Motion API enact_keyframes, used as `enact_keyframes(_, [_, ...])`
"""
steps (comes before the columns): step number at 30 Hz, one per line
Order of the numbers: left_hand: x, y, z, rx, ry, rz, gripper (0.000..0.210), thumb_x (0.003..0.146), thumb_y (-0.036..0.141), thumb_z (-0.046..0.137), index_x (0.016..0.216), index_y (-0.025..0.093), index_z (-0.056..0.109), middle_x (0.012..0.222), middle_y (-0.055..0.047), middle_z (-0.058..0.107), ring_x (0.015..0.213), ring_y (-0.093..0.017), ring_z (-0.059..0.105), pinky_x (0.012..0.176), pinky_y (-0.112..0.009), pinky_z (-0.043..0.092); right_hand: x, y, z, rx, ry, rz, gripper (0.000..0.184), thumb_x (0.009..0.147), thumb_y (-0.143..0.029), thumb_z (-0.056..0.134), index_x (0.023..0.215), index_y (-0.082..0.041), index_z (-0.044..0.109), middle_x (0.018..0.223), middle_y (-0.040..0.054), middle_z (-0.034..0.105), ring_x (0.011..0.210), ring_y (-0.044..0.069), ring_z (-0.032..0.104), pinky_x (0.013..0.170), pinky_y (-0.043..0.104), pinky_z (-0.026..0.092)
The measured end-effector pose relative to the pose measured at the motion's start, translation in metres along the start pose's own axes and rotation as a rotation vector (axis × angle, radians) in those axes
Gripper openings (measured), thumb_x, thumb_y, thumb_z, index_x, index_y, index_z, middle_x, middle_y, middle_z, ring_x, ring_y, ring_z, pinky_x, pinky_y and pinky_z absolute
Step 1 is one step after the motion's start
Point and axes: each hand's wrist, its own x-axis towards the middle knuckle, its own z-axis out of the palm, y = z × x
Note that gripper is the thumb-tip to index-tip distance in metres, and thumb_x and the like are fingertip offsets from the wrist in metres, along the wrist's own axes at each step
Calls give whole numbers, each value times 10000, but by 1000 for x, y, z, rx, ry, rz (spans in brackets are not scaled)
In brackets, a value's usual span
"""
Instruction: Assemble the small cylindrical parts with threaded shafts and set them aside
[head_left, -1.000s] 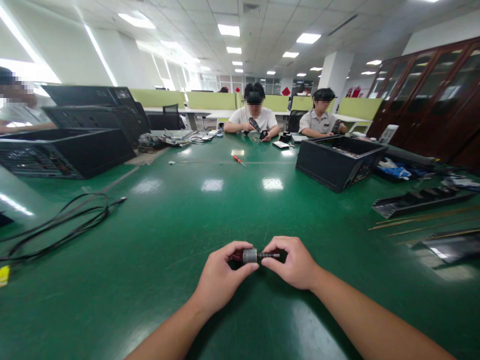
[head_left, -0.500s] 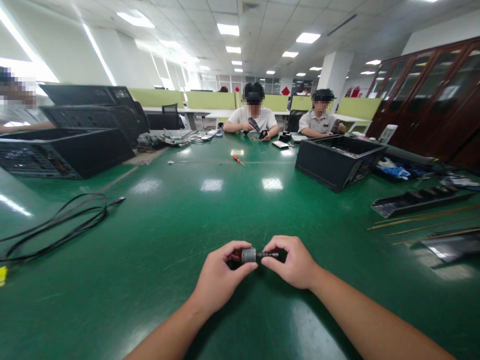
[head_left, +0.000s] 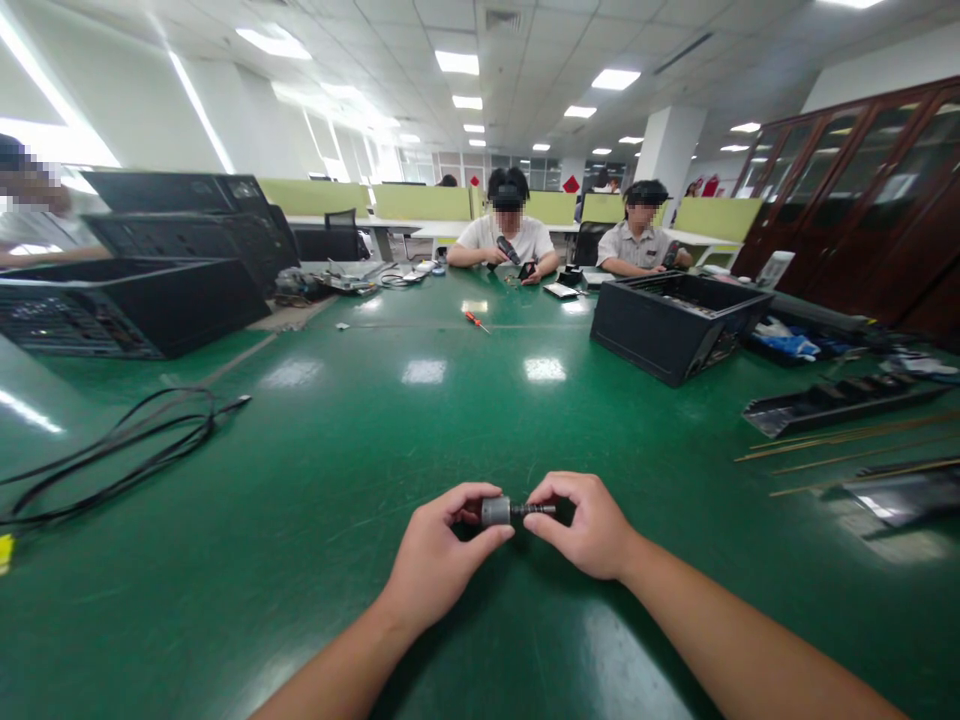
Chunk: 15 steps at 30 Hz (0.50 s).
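- Rotor-like part (head_left: 496, 511): smooth, dull-grey metal cylinder, with a dark reddish end toward my left palm and a thin, stepped shaft (head_left: 547, 510) pointing to my right; it lies roughly level between my two hands, at the near middle of the table. Whether it touches the surface I cannot tell.
- Left hand (head_left: 439, 555): thumb and fingers curved into a C, parted only by the cylinder's width and gripping it, fingertips on the far side, thumb along the near side.
- Right hand (head_left: 589, 525): thumb and bent fingers drawn into a narrow loop, tips pinching the ridged shaft, whose slim, shiny end projects past my thumb tip.
- Tabletop (head_left: 360, 400): hard, glossy green, finely scratched, mirroring the ceiling lights as pale patches.
- Black cable (head_left: 176, 440): flexible, laid in long loose loops well to my left.
- Screwdriver (head_left: 475, 320): orange-red handle, slender blade, lying well beyond my hands.
- Computer case (head_left: 637, 325): dark, box-shaped, open-topped shell, beyond my right hand.
- Thin rods (head_left: 810, 445): straight, brass-coloured, near a dark channel-shaped piece (head_left: 817, 408) at my right.
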Motion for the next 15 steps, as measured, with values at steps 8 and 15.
enact_keyframes(8, [0,-1,-1,2,-5,1,332,706,318,765,1018,224,708,942,-16,738,836,-203,676,815,-336,515,0,0,1,-3,2,-6,55,780,-228,704,770,-176,691,715,18,681,671,162,617,654,267,433])
enact_keyframes(15, [0,-2,0,5,2,-2,331,709,332,761,1017,223,705,950,-21,735,840,-207,676,825,-348,514,1,1,0,-7,8,6,52,778,-224,701,765,-176,685,718,18,682,676,161,617,653,263,435])
